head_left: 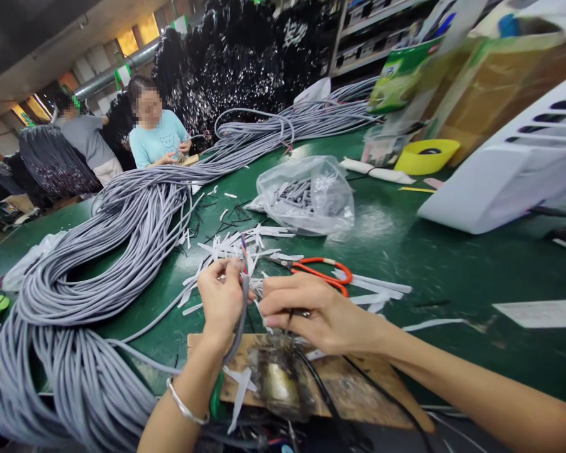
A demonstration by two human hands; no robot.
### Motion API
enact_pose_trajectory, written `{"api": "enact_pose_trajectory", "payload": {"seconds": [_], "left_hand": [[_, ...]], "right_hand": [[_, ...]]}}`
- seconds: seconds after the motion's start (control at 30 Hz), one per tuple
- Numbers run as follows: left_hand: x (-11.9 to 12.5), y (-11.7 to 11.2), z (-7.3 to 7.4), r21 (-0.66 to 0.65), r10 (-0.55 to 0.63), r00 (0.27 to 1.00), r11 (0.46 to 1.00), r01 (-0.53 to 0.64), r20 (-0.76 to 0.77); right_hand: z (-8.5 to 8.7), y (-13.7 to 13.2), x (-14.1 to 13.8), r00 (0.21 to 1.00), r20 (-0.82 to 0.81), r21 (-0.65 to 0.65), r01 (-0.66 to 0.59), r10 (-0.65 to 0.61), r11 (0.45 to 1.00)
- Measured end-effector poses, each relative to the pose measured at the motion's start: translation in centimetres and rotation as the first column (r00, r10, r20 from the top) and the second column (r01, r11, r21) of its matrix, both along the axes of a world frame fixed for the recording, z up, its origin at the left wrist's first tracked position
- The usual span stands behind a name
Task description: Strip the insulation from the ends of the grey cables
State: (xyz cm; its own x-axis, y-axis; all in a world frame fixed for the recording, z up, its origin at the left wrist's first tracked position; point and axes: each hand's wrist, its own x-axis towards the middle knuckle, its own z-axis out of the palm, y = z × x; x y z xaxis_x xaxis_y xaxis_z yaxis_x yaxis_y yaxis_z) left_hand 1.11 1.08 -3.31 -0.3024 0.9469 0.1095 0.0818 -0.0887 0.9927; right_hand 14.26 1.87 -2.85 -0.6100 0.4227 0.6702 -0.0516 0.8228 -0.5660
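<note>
My left hand (221, 296) is closed around the end of a grey cable (239, 327), with thin coloured wires (244, 248) sticking out above my fingers. My right hand (311, 311) is beside it, fingers pinched on a thin dark wire or tool that I cannot make out. Both hands hover over a scorched wooden board (358, 384) at the near table edge. Orange-handled scissors (321, 272) lie just behind my right hand among white strips of stripped sheath (382, 286).
A big bundle of grey cables (99, 264) runs along the left of the green table (429, 251). A plastic bag of cut pieces (306, 195), a yellow bowl (427, 156), a white machine (509, 163) and boxes stand behind. Two people sit far left.
</note>
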Motion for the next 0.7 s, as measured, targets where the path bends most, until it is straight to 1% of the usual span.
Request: {"api": "enact_pose_trajectory", "payload": {"seconds": [0.07,0.1,0.13,0.17,0.2,0.23,0.27,0.3,0.33,0.4,0.47,0.5,0.53,0.63,0.7], "left_hand": [[-0.2,0.5,0.0,-0.076,-0.038,0.987,0.996,0.05,0.156],[-0.3,0.6,0.0,-0.084,-0.044,0.976,0.994,0.064,0.215],[-0.4,0.6,0.0,-0.076,-0.038,0.966,0.995,0.06,0.257],[-0.4,0.6,0.0,-0.059,-0.027,0.96,0.997,0.045,0.28],[-0.4,0.4,0.0,-0.037,-0.018,0.959,0.999,0.03,0.282],[-0.4,0.2,0.0,-0.013,-0.014,0.964,1.0,0.018,0.265],[-0.3,0.0,0.0,0.01,-0.014,0.971,1.0,0.012,0.237],[-0.1,-0.2,-0.1,0.035,-0.02,0.98,0.999,0.013,0.2],[0.0,-0.4,-0.1,0.056,-0.028,0.987,0.998,0.02,0.159],[0.4,-0.8,-0.2,0.067,-0.05,0.995,0.997,0.044,0.086],[0.6,-1.0,-0.2,0.061,-0.061,0.997,0.996,0.059,0.037],[0.7,-1.0,-0.1,0.064,-0.057,0.998,0.996,0.056,0.015],[0.7,-1.1,-0.1,0.077,-0.042,0.999,0.996,0.042,-0.008],[0.6,-1.0,0.1,0.124,0.003,0.998,0.992,0.004,-0.061],[0.4,-0.9,0.2,0.109,-0.007,0.999,0.994,0.011,-0.041]], "right_hand": [[0.0,0.0,0.0,0.999,-0.036,-0.023,-0.04,0.039,0.999],[-0.1,0.2,0.0,0.997,-0.073,-0.064,-0.017,0.012,0.998],[-0.2,0.4,-0.1,0.992,-0.116,-0.126,0.035,-0.05,0.991],[-0.4,0.6,-0.1,0.977,-0.16,-0.207,0.108,-0.142,0.972],[-0.6,0.8,-0.3,0.95,-0.192,-0.298,0.183,-0.246,0.937],[-0.9,1.0,-0.4,0.918,-0.207,-0.386,0.241,-0.339,0.89],[-1.1,1.2,-0.6,0.893,-0.202,-0.461,0.276,-0.403,0.843],[-1.3,1.3,-0.8,0.884,-0.182,-0.514,0.287,-0.43,0.808],[-1.5,1.3,-1.0,0.895,-0.15,-0.549,0.278,-0.42,0.788],[-1.7,1.3,-1.4,0.937,-0.094,-0.605,0.214,-0.336,0.767],[-1.7,1.1,-1.7,0.963,-0.082,-0.651,0.143,-0.257,0.745],[-1.6,1.1,-1.7,0.965,-0.084,-0.651,0.137,-0.25,0.746],[-1.4,1.1,-1.6,0.961,-0.076,-0.628,0.162,-0.267,0.761],[-1.0,1.2,-1.1,0.935,-0.013,-0.466,0.308,-0.354,0.829],[-0.9,1.3,-0.8,0.925,0.022,-0.377,0.358,-0.379,0.854]]}}
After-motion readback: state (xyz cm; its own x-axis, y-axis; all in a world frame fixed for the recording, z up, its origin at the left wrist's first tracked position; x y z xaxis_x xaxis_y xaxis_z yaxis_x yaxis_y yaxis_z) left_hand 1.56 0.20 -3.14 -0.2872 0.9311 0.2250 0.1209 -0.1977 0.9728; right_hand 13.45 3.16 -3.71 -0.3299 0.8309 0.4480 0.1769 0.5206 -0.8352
